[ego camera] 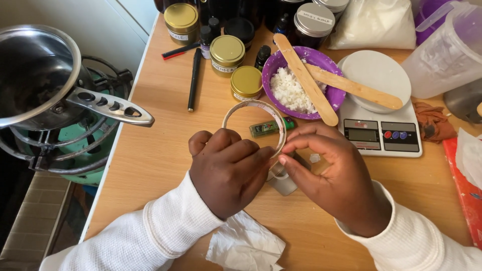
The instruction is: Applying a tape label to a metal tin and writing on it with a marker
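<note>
My left hand point(228, 168) and my right hand point(329, 173) meet over the wooden table point(150, 160). Together they grip a thin pale tape roll ring point(241, 106), held upright on its near edge. Through the ring shows a small green tube point(271, 126) lying on the table. Just under my right thumb sits a small clear glass jar point(282, 181), partly hidden by my fingers.
A purple bowl point(321, 61) of white flakes holds two wooden sticks point(306, 80). A white kitchen scale point(376, 120) stands right of it. Gold-lidded jars point(227, 50), dark bottles and a black pen point(193, 80) lie behind. A steel pan point(35, 75) sits on a burner left. Crumpled tissue point(243, 246) lies near.
</note>
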